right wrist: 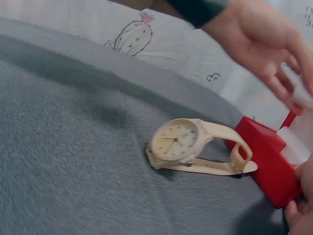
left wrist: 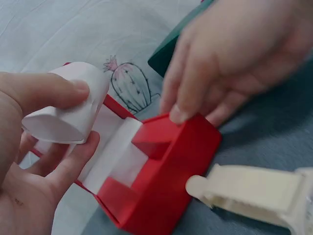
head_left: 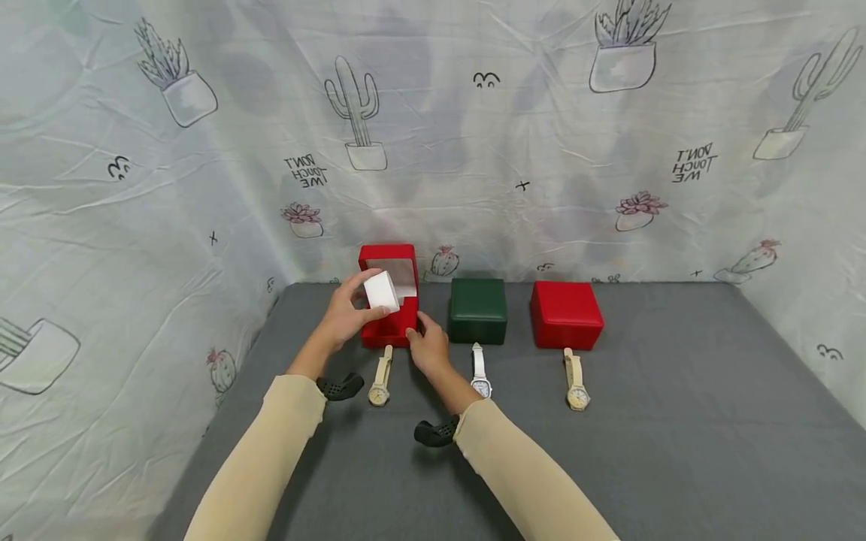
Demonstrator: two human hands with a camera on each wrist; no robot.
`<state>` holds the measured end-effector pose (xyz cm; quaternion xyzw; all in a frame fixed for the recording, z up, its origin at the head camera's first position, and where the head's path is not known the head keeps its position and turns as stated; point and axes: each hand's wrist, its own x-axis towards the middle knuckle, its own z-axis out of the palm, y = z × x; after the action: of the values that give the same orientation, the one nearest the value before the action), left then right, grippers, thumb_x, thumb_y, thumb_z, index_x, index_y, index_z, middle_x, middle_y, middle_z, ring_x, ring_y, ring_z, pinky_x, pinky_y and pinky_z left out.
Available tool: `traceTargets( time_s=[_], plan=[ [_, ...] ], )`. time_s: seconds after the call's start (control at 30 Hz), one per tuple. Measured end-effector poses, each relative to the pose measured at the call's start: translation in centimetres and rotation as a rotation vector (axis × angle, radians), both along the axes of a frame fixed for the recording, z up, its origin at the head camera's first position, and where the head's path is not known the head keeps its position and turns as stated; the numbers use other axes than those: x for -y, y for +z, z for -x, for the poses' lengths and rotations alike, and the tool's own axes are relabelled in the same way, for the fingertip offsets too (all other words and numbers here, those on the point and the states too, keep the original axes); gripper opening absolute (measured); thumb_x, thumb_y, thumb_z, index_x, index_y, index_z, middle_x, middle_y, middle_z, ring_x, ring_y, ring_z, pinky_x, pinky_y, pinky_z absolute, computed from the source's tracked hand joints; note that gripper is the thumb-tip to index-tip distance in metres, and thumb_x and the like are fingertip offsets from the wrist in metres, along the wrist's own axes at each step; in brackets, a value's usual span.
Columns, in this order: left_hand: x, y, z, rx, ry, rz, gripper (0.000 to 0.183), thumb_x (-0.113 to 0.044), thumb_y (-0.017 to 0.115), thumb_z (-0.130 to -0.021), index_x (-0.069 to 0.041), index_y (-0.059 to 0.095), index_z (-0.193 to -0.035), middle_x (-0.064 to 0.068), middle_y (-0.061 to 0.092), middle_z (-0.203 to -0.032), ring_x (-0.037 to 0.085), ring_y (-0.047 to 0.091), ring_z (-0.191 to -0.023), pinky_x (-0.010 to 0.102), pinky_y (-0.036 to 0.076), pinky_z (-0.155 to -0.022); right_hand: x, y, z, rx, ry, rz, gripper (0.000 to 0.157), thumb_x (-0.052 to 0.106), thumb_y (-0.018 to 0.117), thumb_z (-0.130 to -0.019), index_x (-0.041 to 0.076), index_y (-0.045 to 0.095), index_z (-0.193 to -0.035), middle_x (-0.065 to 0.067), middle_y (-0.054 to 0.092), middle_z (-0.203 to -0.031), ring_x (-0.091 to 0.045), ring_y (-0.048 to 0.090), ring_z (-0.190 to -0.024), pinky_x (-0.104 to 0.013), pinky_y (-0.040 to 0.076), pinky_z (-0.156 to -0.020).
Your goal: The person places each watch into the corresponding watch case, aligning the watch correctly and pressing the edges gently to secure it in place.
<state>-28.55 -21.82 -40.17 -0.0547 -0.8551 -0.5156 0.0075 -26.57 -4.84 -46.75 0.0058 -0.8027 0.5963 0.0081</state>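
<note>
Left grip pinching white cushion, closed red box head-view only

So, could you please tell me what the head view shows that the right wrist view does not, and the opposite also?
Only head view: the green box, the closed red box, the white watch and the rightmost cream watch.

Only right wrist view: readable numerals and pointers on the leftmost cream watch; from the head its dial is too small to read.

Both: that watch, the open red box held by the right grip, and the white cushion in the left grip.
</note>
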Motion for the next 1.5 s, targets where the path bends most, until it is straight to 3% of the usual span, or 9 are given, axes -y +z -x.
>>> traceTargets(
  time_s=[0.2,0.4,0.53,0.7,0.87,1.0,1.17,1.33,1.5],
  plan=[
    [1.1,-1.1,-1.7,0.087,-0.007,-0.108,0.071,-0.015,0.073,-0.086,-0.023,0.039,-0.147,0.01,0.029,-0.154,0.042,0.035,-0.137,0.055,0.045,-0.102,-0.6,0.8,-0.5,-0.014,0.053,-0.07,0.047,0.017,0.063,-0.093,0.003,0.052,-0.137,-0.016,0.058,-0.136,-0.03,0.057,-0.124,-0.042,0.049,-0.101],
    [2.4,-1.8,-3.2,0.157,-0.078,-0.265,0.067,-0.017,0.066,-0.092,-0.016,0.033,-0.151,0.012,0.035,-0.149,0.03,0.047,-0.13,0.031,0.054,-0.093,-1.0,1.7,-1.6,-0.072,0.085,-0.115,0.043,0.021,0.064,-0.093,0.007,0.056,-0.133,-0.012,0.054,-0.138,-0.029,0.053,-0.125,-0.044,0.047,-0.103],
    [2.9,-2.1,-4.3,0.146,-0.103,-0.251,0.064,-0.017,0.065,-0.093,-0.014,0.035,-0.149,0.014,0.039,-0.144,0.024,0.053,-0.12,0.022,0.054,-0.082,-1.1,2.1,-2.3,-0.132,0.1,-0.135,0.042,0.021,0.067,-0.091,0.006,0.058,-0.129,-0.013,0.052,-0.136,-0.03,0.053,-0.12,-0.043,0.05,-0.099],
    [3.5,-2.7,-5.4,0.121,-0.113,-0.182,0.061,-0.017,0.067,-0.091,-0.015,0.041,-0.146,0.016,0.041,-0.143,0.035,0.051,-0.126,0.023,0.053,-0.082,-1.2,2.5,-3.1,-0.189,0.136,-0.135,0.043,0.021,0.07,-0.089,0.006,0.059,-0.128,-0.013,0.055,-0.126,-0.03,0.056,-0.109,-0.041,0.053,-0.09],
    [4.2,-3.3,-6.5,0.114,-0.13,-0.15,0.06,-0.016,0.068,-0.09,-0.014,0.043,-0.145,0.015,0.039,-0.147,0.04,0.045,-0.133,0.022,0.052,-0.085,-1.4,2.3,-3.9,-0.211,0.248,-0.175,0.044,0.021,0.071,-0.087,0.006,0.059,-0.127,-0.015,0.057,-0.123,-0.03,0.058,-0.107,-0.04,0.054,-0.088],
    [4.4,-4.1,-7.2,0.109,-0.133,-0.159,0.058,-0.014,0.069,-0.089,-0.013,0.045,-0.143,0.016,0.04,-0.147,0.041,0.046,-0.13,0.021,0.052,-0.084,-1.7,2.1,-4.4,-0.201,0.367,-0.265,0.047,0.024,0.073,-0.086,0.009,0.059,-0.128,-0.012,0.057,-0.128,-0.029,0.057,-0.115,-0.043,0.051,-0.095],
    [4.6,-4.7,-7.9,0.111,-0.123,-0.176,0.058,-0.014,0.069,-0.089,-0.013,0.045,-0.142,0.014,0.041,-0.145,0.037,0.048,-0.129,0.021,0.053,-0.082,-1.6,2.2,-4.7,-0.165,0.507,-0.408,0.065,0.038,0.077,-0.081,0.015,0.053,-0.136,-0.004,0.052,-0.141,-0.025,0.048,-0.128,-0.046,0.044,-0.106],
    [4.8,-5.1,-8.5,0.121,-0.105,-0.191,0.057,-0.015,0.07,-0.088,-0.013,0.047,-0.141,0.013,0.043,-0.143,0.026,0.052,-0.123,0.023,0.053,-0.083,-1.2,1.8,-4.9,-0.183,0.544,-0.553,0.084,0.051,0.08,-0.073,0.017,0.046,-0.142,-0.002,0.049,-0.145,-0.024,0.047,-0.13,-0.048,0.042,-0.107],
    [5.0,-5.6,-9.0,0.15,-0.093,-0.204,0.058,-0.016,0.07,-0.088,-0.014,0.046,-0.141,0.013,0.043,-0.144,0.02,0.053,-0.123,0.023,0.053,-0.083,-1.0,1.1,-5.1,-0.212,0.563,-0.647,0.09,0.053,0.08,-0.071,0.021,0.042,-0.146,0.001,0.046,-0.149,-0.024,0.043,-0.134,-0.054,0.035,-0.111]
  ],
)
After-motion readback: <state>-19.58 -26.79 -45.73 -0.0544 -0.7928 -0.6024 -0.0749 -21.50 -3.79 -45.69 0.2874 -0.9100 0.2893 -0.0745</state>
